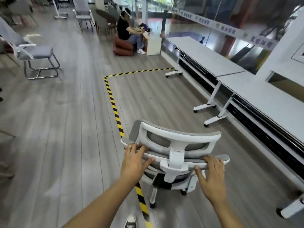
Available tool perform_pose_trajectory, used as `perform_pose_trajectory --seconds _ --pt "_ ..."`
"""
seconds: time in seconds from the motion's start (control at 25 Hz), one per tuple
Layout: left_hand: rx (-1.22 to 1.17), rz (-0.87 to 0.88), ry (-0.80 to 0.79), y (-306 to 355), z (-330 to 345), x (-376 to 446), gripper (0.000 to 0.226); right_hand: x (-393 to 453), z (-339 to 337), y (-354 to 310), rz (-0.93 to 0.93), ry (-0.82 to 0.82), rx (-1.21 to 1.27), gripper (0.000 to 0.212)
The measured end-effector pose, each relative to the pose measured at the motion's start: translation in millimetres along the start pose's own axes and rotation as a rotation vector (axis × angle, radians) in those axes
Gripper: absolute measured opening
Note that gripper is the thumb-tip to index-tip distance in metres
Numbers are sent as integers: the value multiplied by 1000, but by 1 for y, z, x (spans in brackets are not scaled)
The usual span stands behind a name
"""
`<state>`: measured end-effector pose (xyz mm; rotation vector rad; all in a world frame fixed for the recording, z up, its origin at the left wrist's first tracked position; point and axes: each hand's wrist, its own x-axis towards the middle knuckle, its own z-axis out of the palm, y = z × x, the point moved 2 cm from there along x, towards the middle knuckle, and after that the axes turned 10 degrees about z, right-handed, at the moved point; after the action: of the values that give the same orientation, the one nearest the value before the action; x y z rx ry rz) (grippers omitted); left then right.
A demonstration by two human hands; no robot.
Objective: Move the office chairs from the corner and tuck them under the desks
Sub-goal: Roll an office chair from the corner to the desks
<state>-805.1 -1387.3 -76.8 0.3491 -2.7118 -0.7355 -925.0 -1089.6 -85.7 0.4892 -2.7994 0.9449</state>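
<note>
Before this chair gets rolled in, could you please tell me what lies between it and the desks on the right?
In the head view, only bare wood floor lies between the office chair and the desks; the striped tape runs on the chair's other side.

Chairs, desks and people, counted.

One white-and-grey office chair (176, 155) with two hands on its back, left hand (134, 162) and right hand (211, 177). Two long white desks (202, 55) stand end to end along the glass wall. One grey sled-base chair (35, 55) on the left, one seated person (126, 32) farther back.
</note>
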Motion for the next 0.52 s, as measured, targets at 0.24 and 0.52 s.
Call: perform_pose_trajectory --seconds 0.24,0.52 --pt "67 37 -41 -90 -6 236 45 221 85 -40 -20 -50 9 34" --pt "88 49 -24 -196 11 506 47 485 204 -76 6 -9 37 35"
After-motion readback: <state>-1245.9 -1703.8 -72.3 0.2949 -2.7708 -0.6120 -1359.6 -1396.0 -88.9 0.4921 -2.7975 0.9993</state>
